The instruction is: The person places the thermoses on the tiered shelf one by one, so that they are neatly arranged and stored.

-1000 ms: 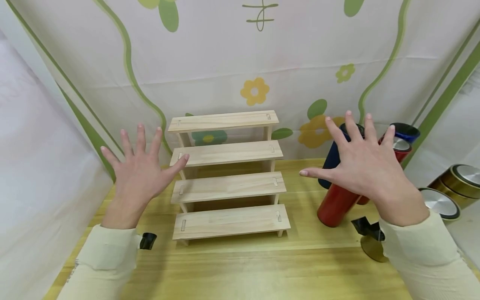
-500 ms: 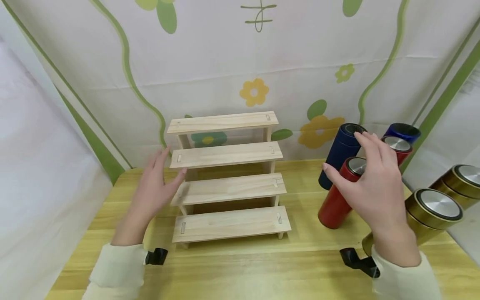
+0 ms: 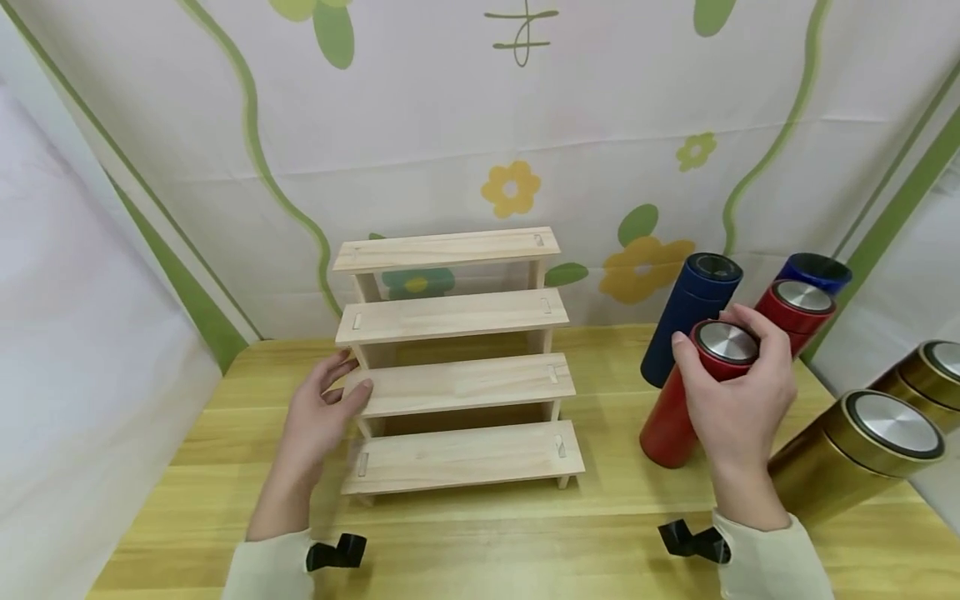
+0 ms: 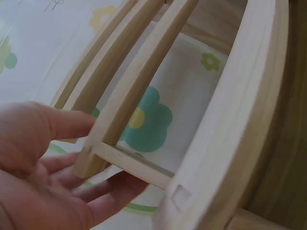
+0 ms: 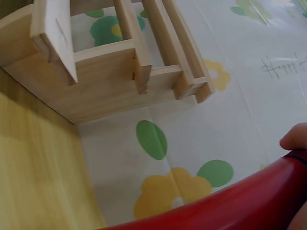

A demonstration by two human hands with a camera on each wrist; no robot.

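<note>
A pale wooden stepped display rack [image 3: 459, 385] with several tiers stands mid-table. At its left end my left hand [image 3: 321, 419] grips the second tier from the bottom, thumb on the board's upper side. The left wrist view shows the fingers [image 4: 117, 189] curled in behind the rack's side. To the right, my right hand [image 3: 738, 417] holds a red thermos [image 3: 670, 423] around its silver-topped lid, thumb on the left and fingers on the far side. The lower part of the thermos stays visible, and its red side [image 5: 225, 211] runs along the bottom of the right wrist view.
A dark blue thermos [image 3: 686, 317] stands just behind the held one. Further right are another red thermos [image 3: 797, 312], a bright blue cup-like top [image 3: 816, 271] and two gold thermoses, the nearer gold thermos [image 3: 832, 462] by my right wrist. A flowered cloth [image 3: 600, 125] hangs behind.
Both hands were spread wide in the air. The left has come down and in to the rack's end; the right has lowered and closed round the red thermos's lid.
</note>
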